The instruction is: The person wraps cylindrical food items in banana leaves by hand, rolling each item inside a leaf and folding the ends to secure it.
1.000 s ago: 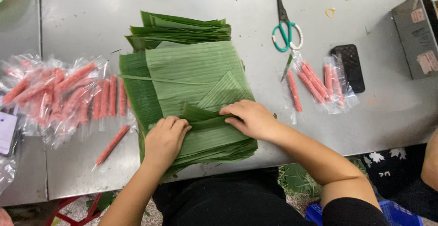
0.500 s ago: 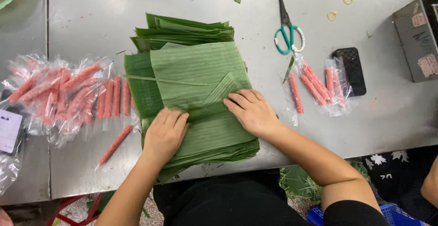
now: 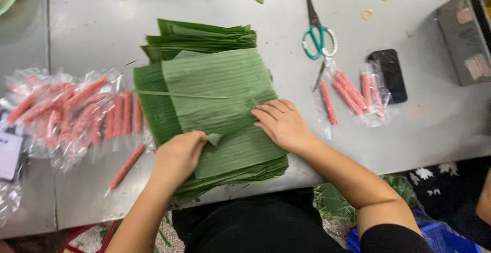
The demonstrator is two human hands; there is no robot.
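A thick stack of green banana leaf sheets (image 3: 215, 87) lies on the grey metal table (image 3: 92, 23), reaching its near edge. My left hand (image 3: 179, 156) rests on the stack's near left part, with its fingers pinching a small folded corner of the top leaf (image 3: 214, 139). My right hand (image 3: 281, 122) lies flat on the top leaf to the right, fingers together and pointing left. A second pile of leaves (image 3: 199, 36) sits just behind the stack.
Wrapped pink sausage sticks (image 3: 76, 110) lie in clear plastic at the left, one loose stick (image 3: 127, 167) near the edge. More sticks (image 3: 353, 92), green-handled scissors (image 3: 318, 30), a black phone (image 3: 388, 74), rubber bands (image 3: 366, 14) and a grey box (image 3: 468, 38) are at the right.
My left hand has gone from pressing flat on the leaves to pinching up a small corner of the top leaf. My right hand shifted slightly but still presses the leaf.
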